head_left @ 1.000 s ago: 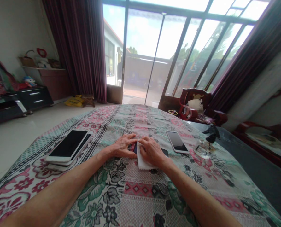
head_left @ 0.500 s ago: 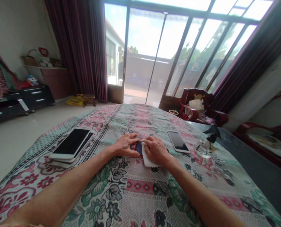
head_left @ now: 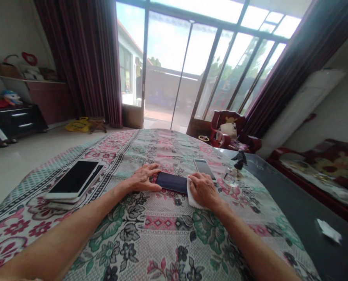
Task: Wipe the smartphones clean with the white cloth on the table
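Observation:
A dark smartphone [head_left: 172, 182] with a reddish edge lies face up on the flowered tablecloth [head_left: 165, 238]. My left hand [head_left: 143, 178] holds its left end, thumb at the near corner and fingers at the far corner. Bunched under the fingers of my right hand [head_left: 203, 190] is a white cloth [head_left: 193, 200], pressed down at the phone's right end, which it covers. Just beyond that hand rests a white-framed phone [head_left: 203, 167], its near end partly hidden. To the left, a white phone with a black screen [head_left: 74, 177] tops a small stack of devices.
A clear glass bowl [head_left: 231, 177] with a black object [head_left: 240, 160] stands toward the table's right. A dark grey surface [head_left: 282, 203] carries a crumpled white tissue [head_left: 328, 230]. Beyond are a carved wooden chair [head_left: 228, 127] and glass doors [head_left: 174, 78].
My right hand has slid the cloth rightward along the phone, uncovering most of its dark screen. My left hand stays at the left end. The view has turned right.

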The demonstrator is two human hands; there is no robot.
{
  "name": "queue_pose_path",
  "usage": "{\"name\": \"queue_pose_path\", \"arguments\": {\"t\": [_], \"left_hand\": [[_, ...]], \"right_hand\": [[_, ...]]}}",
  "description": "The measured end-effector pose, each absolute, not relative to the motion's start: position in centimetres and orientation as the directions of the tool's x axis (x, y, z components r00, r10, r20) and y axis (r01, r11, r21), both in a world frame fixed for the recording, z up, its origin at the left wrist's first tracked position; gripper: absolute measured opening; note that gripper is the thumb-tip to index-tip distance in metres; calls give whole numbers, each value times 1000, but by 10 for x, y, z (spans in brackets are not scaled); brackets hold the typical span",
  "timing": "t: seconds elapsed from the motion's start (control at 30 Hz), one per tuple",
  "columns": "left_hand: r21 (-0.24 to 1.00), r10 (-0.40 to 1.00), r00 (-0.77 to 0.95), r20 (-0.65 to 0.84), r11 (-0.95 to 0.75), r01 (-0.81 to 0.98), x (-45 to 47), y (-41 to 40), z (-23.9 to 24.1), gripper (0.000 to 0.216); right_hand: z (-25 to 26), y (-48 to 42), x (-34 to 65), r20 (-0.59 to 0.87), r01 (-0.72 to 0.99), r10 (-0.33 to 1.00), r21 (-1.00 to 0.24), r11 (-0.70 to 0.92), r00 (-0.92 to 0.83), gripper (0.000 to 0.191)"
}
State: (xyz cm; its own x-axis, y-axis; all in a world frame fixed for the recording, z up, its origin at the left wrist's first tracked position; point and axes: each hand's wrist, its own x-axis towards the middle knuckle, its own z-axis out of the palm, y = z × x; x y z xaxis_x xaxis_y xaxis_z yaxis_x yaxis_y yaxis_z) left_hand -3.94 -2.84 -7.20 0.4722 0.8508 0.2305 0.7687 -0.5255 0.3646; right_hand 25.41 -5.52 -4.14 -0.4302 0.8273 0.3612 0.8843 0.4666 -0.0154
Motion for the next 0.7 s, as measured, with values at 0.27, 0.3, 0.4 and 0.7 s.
{"name": "queue_pose_path", "arguments": {"t": [0.27,0.3,0.4,0.7], "left_hand": [[351,853,471,224,-521,778,-39,-33,-66,73],[345,855,470,219,-518,783,-39,-33,-66,73],[328,862,464,205,-507,797,-39,-33,-66,72],[288,875,451,173,-483,827,-39,-31,-65,74]], "right_hand": [[-62,-56,255,524,902,797,-114,416,-301,26],[-62,-57,255,531,906,796,-115,408,-291,24],[-61,-59,254,531,923,804,-96,372,-269,22],[-56,-64,253,500,953,831,-35,300,-243,20]]}}
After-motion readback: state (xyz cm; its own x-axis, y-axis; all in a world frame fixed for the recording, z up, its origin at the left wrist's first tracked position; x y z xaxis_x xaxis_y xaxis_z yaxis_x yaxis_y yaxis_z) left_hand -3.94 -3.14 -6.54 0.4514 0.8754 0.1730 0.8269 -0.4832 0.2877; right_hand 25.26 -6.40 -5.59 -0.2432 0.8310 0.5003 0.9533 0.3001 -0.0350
